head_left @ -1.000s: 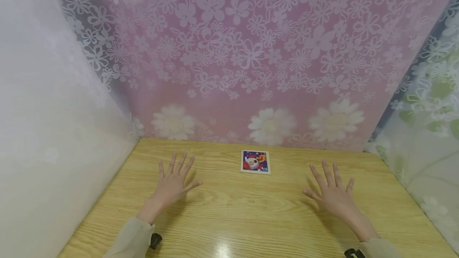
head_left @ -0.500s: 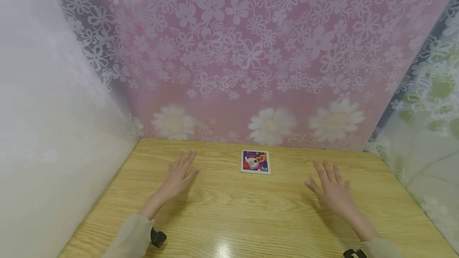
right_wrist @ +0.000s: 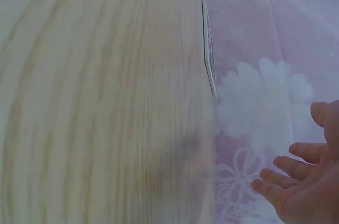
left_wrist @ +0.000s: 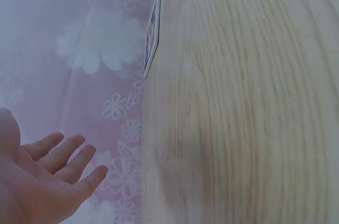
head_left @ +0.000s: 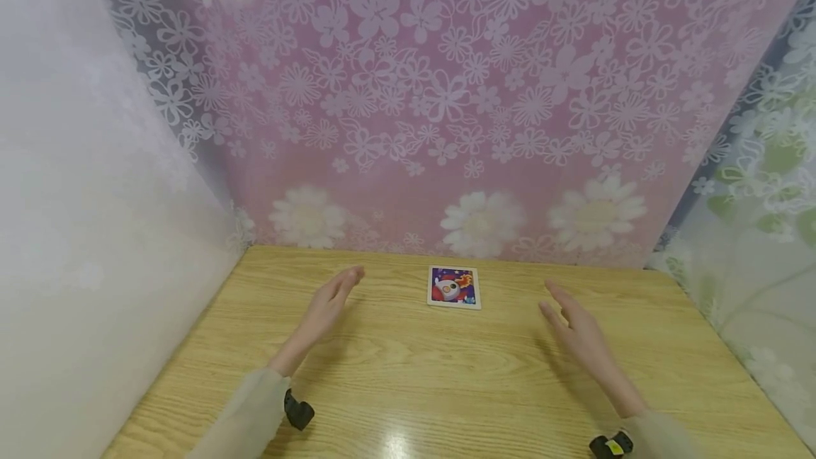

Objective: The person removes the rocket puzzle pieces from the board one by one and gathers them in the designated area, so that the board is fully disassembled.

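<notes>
A square picture tile with a white border and a red-and-white cartoon figure on purple lies flat near the back of the table. To its left the left hand hovers over the wood, turned on edge with its palm inward and nothing in it. On the other side the right hand is raised likewise, thumb apart from the fingers, also holding nothing. Both wrist views catch the tile edge-on; the left wrist view shows loosely extended fingers, and the right wrist view shows similar fingers.
A wood-grain table meets a pink flowered curtain at its back edge. A pale sheet bounds the left side, and a leafy patterned sheet the right. Black wrist cameras sit on both sleeves.
Both hands have turned from palm-down with spread fingers to on-edge, palms facing each other. The left hand has shifted slightly right. The tile has stayed in place.
</notes>
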`<state>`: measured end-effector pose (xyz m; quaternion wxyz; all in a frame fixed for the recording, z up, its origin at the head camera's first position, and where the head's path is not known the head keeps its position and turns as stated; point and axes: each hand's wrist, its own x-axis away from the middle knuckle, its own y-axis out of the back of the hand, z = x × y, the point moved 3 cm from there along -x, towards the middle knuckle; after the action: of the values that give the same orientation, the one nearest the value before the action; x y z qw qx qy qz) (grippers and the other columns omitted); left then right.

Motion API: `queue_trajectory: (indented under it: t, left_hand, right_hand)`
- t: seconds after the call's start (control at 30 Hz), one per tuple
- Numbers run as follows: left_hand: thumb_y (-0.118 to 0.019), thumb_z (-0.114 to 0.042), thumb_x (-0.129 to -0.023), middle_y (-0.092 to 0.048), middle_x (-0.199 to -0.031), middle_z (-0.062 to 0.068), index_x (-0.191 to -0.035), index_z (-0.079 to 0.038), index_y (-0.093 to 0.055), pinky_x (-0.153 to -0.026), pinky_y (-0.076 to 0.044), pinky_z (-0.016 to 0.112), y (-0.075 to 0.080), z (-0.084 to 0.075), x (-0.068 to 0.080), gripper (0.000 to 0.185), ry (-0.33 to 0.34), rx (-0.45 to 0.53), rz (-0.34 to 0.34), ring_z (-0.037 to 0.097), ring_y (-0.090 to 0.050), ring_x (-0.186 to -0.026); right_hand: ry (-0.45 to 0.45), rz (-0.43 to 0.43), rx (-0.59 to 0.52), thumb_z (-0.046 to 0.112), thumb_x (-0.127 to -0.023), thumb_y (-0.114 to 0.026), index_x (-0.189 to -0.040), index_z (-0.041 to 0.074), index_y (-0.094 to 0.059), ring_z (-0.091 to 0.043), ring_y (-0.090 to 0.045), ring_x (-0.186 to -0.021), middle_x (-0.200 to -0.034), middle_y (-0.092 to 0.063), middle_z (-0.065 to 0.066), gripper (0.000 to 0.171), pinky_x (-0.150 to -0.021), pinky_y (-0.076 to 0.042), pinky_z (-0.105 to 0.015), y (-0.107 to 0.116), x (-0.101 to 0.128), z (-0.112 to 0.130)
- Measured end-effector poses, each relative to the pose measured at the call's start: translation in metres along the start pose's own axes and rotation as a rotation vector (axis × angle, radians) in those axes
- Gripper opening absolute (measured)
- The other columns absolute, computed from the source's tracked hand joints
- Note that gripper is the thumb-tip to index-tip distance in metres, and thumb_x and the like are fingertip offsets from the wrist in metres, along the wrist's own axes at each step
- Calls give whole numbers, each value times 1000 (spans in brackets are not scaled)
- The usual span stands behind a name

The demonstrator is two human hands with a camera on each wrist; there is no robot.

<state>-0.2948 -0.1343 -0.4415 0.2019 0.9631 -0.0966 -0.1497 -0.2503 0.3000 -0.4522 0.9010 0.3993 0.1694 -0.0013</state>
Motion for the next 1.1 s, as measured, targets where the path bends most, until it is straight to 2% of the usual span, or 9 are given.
queue_trajectory:
  t: [0.17, 0.27, 0.33, 0.43, 0.53, 0.67, 0.77, 0.9, 1.1]
  left_hand:
    - [-28, -43, -99, -49, -134, 16, -134, -10, -47, -99, -35, 54, -14, -1, -9, 51, 62, 171, 13, 32, -46, -123]
    - [-27, -47, -98, -49, -134, 17, -133, -8, -48, -99, -35, 54, -24, -1, -14, 56, 105, 214, 32, 33, -47, -123]
    - [-26, -50, -97, -50, -133, 18, -132, -7, -48, -99, -35, 53, -30, 0, -18, 60, 129, 233, 36, 33, -48, -122]
    - [-25, -52, -97, -51, -131, 20, -132, -4, -49, -98, -36, 54, -39, -2, -22, 63, 139, 248, 44, 35, -49, -120]
    - [-24, -48, -99, -48, -131, 25, -131, 2, -47, -98, -34, 56, -44, -11, -24, 63, 154, 294, 70, 39, -46, -120]
    - [-22, -37, -102, -45, -130, 30, -131, 10, -44, -99, -32, 57, -50, -23, -27, 59, 170, 349, 98, 44, -43, -121]
    - [-21, -35, -102, -46, -129, 31, -130, 12, -43, -99, -33, 56, -59, -17, -34, 59, 170, 368, 95, 44, -44, -120]
    - [-22, -44, -100, -49, -128, 28, -128, 12, -45, -97, -38, 51, -74, 2, -46, 66, 193, 366, 73, 42, -47, -118]
    - [-20, -49, -99, -52, -126, 24, -128, 9, -47, -95, -42, 46, -89, 15, -56, 70, 242, 366, 44, 37, -51, -116]
  right_hand:
    - [-82, 4, -79, 39, -99, -36, -146, 12, -25, -44, -45, -120, -142, -37, -21, 55, -92, -38, -58, -6, -6, 1]
    - [-97, 3, -130, 38, -100, -35, -145, 8, -27, -40, -42, -124, -143, -37, -17, 55, -96, -35, -56, -10, -11, 1]
    - [-88, -1, -173, 35, -100, -35, -144, 5, -29, -38, -43, -124, -141, -40, -17, 53, -97, -36, -51, -13, -14, 0]
    - [-79, 4, -245, 32, -100, -35, -143, 2, -29, -36, -46, -121, -139, -42, -19, 52, -93, -45, -37, -18, -18, -1]
    - [-85, 21, -352, 29, -100, -36, -143, -1, -27, -37, -48, -118, -138, -42, -23, 53, -88, -48, -29, -22, -20, -2]
    - [-104, 51, -464, 26, -101, -35, -143, -5, -25, -38, -46, -119, -137, -40, -27, 53, -91, -46, -34, -27, -23, -3]
    - [-145, 58, -496, 29, -101, -35, -141, -5, -29, -37, -47, -119, -136, -41, -27, 53, -92, -44, -38, -31, -26, -3]
    - [-217, 65, -556, 33, -100, -37, -138, -6, -35, -38, -46, -119, -136, -41, -26, 54, -95, -42, -42, -37, -32, -2]
    - [-268, 91, -594, 32, -100, -35, -138, -9, -32, -39, -44, -121, -135, -42, -27, 56, -98, -39, -45, -47, -42, -1]
